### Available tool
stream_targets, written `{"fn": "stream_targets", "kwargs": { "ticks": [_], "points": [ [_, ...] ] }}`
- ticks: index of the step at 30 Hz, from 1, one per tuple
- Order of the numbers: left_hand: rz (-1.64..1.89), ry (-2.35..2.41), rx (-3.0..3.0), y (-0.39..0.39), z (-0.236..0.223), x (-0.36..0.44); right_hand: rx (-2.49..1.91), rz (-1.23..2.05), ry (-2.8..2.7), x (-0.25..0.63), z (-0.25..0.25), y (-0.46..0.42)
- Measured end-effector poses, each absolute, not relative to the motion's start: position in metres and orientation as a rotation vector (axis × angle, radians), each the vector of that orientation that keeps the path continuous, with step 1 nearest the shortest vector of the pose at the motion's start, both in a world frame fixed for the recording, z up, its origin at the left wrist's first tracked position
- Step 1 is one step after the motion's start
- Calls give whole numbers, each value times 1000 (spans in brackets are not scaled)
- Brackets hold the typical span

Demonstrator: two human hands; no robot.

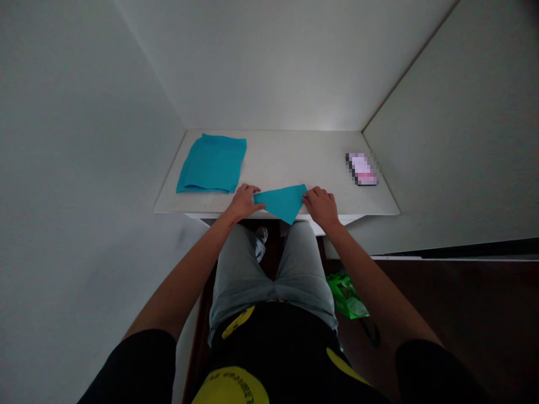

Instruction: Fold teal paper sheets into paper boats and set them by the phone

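Observation:
A small teal sheet (283,202), folded into a pointed shape, lies at the near edge of a white table (295,157), its tip hanging over the edge. My left hand (244,201) pinches its left corner, fingers curled on it. My right hand (322,205) grips the right edge, fingers bent over it. A stack of larger teal sheets (213,164) rests at the table's left side, apart from both hands.
A blurred-out pinkish object (362,168) lies at the table's right side. White walls close in on the left, back and right. A green bag (347,296) sits on the dark floor by my right leg.

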State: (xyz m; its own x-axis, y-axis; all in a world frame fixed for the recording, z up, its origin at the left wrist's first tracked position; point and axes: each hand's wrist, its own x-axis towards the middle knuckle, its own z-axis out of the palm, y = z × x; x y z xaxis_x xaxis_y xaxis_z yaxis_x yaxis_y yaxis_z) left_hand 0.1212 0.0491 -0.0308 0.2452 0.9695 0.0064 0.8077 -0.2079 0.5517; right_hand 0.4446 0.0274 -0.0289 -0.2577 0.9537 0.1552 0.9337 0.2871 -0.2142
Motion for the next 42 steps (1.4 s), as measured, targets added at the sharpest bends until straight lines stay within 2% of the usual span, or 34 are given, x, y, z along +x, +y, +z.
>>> {"fn": "stream_targets", "kwargs": {
  "ticks": [8,15,22,28,42],
  "points": [
    [298,1614,2016,85,-27,115,-1385,545,-2583,474,-22,107],
    [253,1573,1976,96,-26,118,-1335,691,-2680,474,-20,141],
    [273,1447,2003,89,-19,117,-1335,686,-2746,471,-15,138],
    [362,1534,1988,78,-19,119,-1253,832,-2658,468,-15,127],
    [652,1524,1942,52,-29,106,-1220,774,-2728,456,-5,121]
  ]
}}
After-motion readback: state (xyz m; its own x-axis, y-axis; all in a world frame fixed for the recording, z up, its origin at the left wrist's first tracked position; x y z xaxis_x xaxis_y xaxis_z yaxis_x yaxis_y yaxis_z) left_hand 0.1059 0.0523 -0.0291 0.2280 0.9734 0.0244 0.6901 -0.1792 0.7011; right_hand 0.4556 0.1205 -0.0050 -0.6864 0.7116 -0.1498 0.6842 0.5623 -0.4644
